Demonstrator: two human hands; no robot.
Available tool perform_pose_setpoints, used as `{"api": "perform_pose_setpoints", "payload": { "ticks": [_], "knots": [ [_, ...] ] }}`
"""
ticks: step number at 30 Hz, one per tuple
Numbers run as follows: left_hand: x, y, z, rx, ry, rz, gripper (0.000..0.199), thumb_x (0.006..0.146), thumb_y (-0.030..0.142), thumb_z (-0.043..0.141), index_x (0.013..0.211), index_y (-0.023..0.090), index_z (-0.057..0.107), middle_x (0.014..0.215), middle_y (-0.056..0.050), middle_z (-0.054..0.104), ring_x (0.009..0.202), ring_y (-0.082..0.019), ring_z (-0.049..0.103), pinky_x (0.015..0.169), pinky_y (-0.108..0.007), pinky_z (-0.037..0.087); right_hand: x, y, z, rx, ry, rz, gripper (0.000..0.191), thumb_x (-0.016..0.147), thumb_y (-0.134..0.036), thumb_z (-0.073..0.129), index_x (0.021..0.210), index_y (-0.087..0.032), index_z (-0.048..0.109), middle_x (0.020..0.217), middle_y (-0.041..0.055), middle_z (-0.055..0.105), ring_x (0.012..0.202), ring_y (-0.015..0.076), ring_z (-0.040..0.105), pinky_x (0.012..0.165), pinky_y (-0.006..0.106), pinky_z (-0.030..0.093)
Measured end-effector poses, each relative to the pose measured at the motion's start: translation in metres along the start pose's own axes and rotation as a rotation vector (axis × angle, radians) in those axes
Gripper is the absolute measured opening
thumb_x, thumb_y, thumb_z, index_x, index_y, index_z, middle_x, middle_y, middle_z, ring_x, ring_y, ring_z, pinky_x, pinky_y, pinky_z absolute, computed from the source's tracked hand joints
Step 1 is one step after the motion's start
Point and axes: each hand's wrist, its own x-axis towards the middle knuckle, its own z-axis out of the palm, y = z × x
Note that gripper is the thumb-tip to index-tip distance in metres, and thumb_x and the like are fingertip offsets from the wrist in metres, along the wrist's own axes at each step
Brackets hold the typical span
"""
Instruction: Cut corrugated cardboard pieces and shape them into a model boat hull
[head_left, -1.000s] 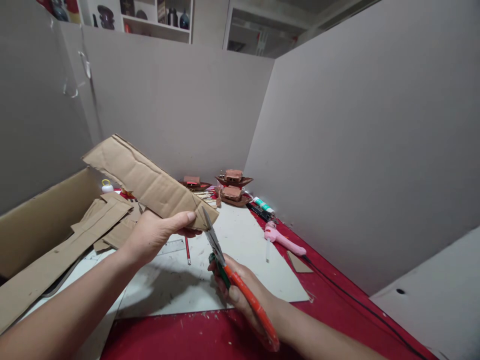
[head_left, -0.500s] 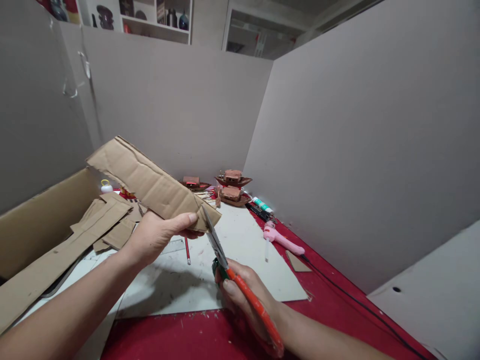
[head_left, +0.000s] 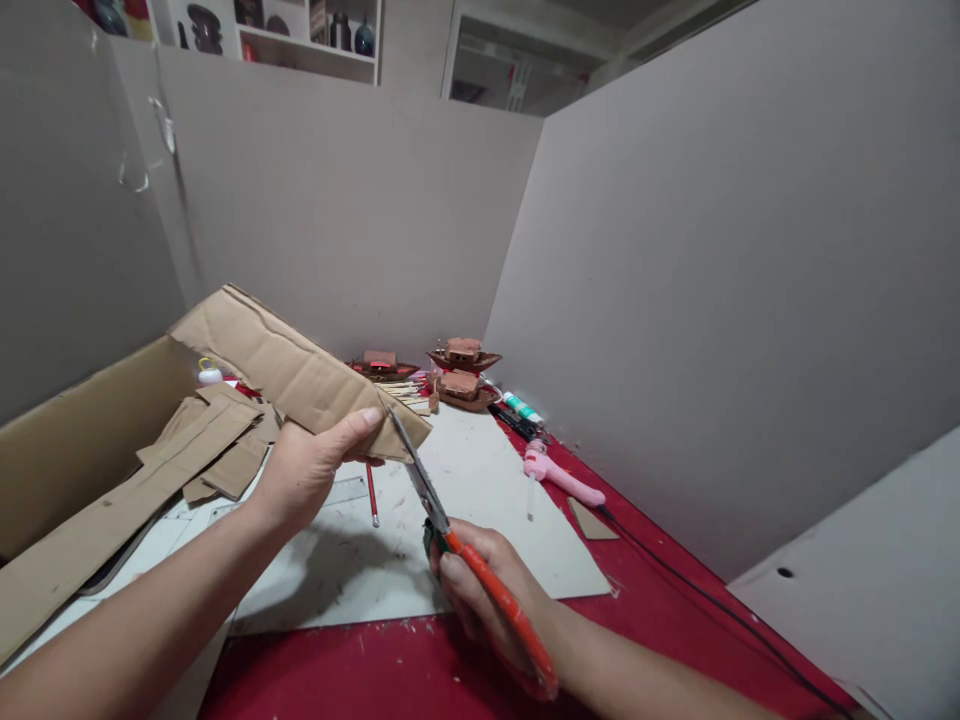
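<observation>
A creased strip of brown cardboard [head_left: 292,375] hangs slantwise above the table, gripped near its lower right end by my left hand [head_left: 307,470], thumb on top. My right hand [head_left: 487,580] holds scissors [head_left: 499,585] with one orange-red handle and one green handle. Their blades lie across the right end of the strip, one on its upper face, just right of my left thumb. My left fingers under the cardboard are mostly hidden.
Cardboard pieces [head_left: 180,460] lie at the left beside a cardboard box [head_left: 97,430]. Small brown boat models [head_left: 461,385] stand at the back. A pink glue gun [head_left: 562,478] with a cord, a red pencil [head_left: 373,495] and a white board [head_left: 480,510] are on the red table [head_left: 660,620].
The blades reach further across the strip and are closer together. Both hands and the cardboard have shifted slightly left in view.
</observation>
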Motion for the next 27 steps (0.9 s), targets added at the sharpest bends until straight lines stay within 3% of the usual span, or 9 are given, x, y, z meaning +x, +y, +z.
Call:
{"api": "perform_pose_setpoints", "payload": {
  "ticks": [5, 11, 16, 20, 25, 27],
  "knots": [
    [-0.002, -0.010, 0.000, 0.053, -0.050, -0.047, 0.044, 0.074, 0.036, 0.078, 0.112, 0.016, 0.070, 0.105, -0.010, 0.074, 0.097, -0.026, 0.068, 0.088, -0.036, 0.055, 0.005, -0.005, -0.008, -0.105, -0.039, -0.060, 0.047, 0.092, -0.065, 0.039, 0.082, -0.020, 0.044, 0.064, -0.0034, 0.042, 0.054, 0.0106, 0.034, 0.048, 0.024, 0.029],
    [-0.001, -0.022, 0.001, -0.049, -0.113, -0.077, 0.043, 0.078, 0.033, 0.076, 0.116, 0.016, 0.068, 0.097, -0.008, 0.073, 0.079, -0.020, 0.068, 0.074, -0.033, 0.058, 0.000, 0.004, -0.003, -0.018, -0.011, -0.001, 0.043, 0.093, -0.062, 0.043, 0.080, -0.021, 0.042, 0.057, -0.0058, 0.041, 0.049, 0.0092, 0.035, 0.045, 0.023, 0.028],
    [-0.001, -0.024, 0.001, -0.067, -0.121, -0.093, 0.039, 0.078, 0.032, 0.076, 0.113, 0.016, 0.069, 0.095, -0.007, 0.073, 0.078, -0.019, 0.068, 0.068, -0.030, 0.059, -0.004, 0.017, 0.007, 0.124, 0.066, 0.070, 0.041, 0.091, -0.059, 0.050, 0.078, -0.021, 0.043, 0.052, -0.0086, 0.036, 0.041, 0.0072, 0.032, 0.038, 0.021, 0.026],
    [-0.001, -0.023, 0.001, -0.093, -0.147, -0.142, 0.040, 0.077, 0.033, 0.077, 0.112, 0.016, 0.069, 0.101, -0.009, 0.073, 0.083, -0.023, 0.069, 0.065, -0.033, 0.060, -0.005, 0.018, 0.010, 0.127, 0.069, 0.024, 0.041, 0.091, -0.059, 0.050, 0.077, -0.021, 0.044, 0.052, -0.0085, 0.036, 0.039, 0.0066, 0.032, 0.037, 0.020, 0.026],
    [0.001, -0.023, 0.000, -0.166, 0.026, -0.050, 0.043, 0.073, 0.031, 0.080, 0.113, 0.017, 0.070, 0.110, -0.008, 0.073, 0.105, -0.024, 0.066, 0.092, -0.034, 0.054, -0.004, 0.016, 0.010, 0.134, 0.072, 0.040, 0.043, 0.090, -0.060, 0.050, 0.075, -0.021, 0.043, 0.050, -0.0089, 0.035, 0.037, 0.0063, 0.031, 0.036, 0.020, 0.024],
    [0.000, -0.023, 0.001, -0.150, 0.044, -0.047, 0.044, 0.073, 0.031, 0.081, 0.112, 0.016, 0.070, 0.110, -0.009, 0.073, 0.109, -0.025, 0.065, 0.099, -0.037, 0.051, -0.002, 0.015, 0.009, 0.118, 0.059, 0.032, 0.043, 0.090, -0.061, 0.049, 0.078, -0.021, 0.045, 0.053, -0.0076, 0.039, 0.039, 0.0068, 0.034, 0.037, 0.020, 0.027]
  ]
}}
